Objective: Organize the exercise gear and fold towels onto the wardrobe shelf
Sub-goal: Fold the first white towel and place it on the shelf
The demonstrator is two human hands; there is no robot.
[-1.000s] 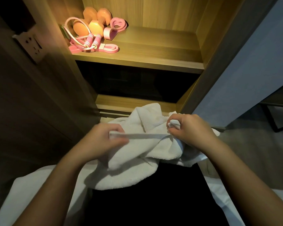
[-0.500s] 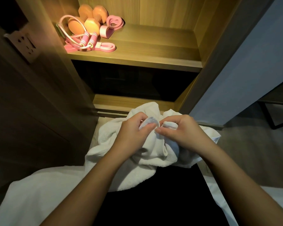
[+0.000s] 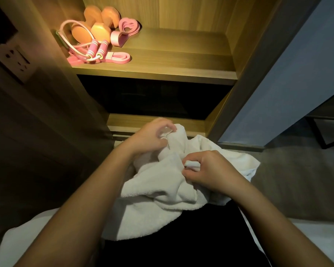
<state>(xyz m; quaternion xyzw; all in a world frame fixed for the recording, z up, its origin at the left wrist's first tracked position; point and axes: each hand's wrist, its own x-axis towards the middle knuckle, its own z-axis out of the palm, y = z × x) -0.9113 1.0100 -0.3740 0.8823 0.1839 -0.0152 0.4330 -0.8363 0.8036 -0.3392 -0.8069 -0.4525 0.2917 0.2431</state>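
Observation:
A crumpled white towel (image 3: 158, 191) lies bunched on my lap in front of the wardrobe. My left hand (image 3: 152, 137) pinches a raised fold of it near the top. My right hand (image 3: 210, 170) grips a towel corner lower and to the right. On the lit wooden shelf (image 3: 172, 60) sit two orange dumbbells (image 3: 96, 26), a pink jump rope (image 3: 91, 49), and pink resistance bands (image 3: 123, 31), all at the shelf's left end.
A dark compartment (image 3: 152, 97) opens below the shelf, with a lower wooden ledge (image 3: 131, 122) just behind the towel. A wall socket (image 3: 15, 60) is on the left panel. White bedding (image 3: 27, 237) lies under me; grey carpet (image 3: 297, 180) is to the right.
My hands were together on the towel; the left hand has since moved up and away holding a fold, and the right hand has dropped lower with its corner.

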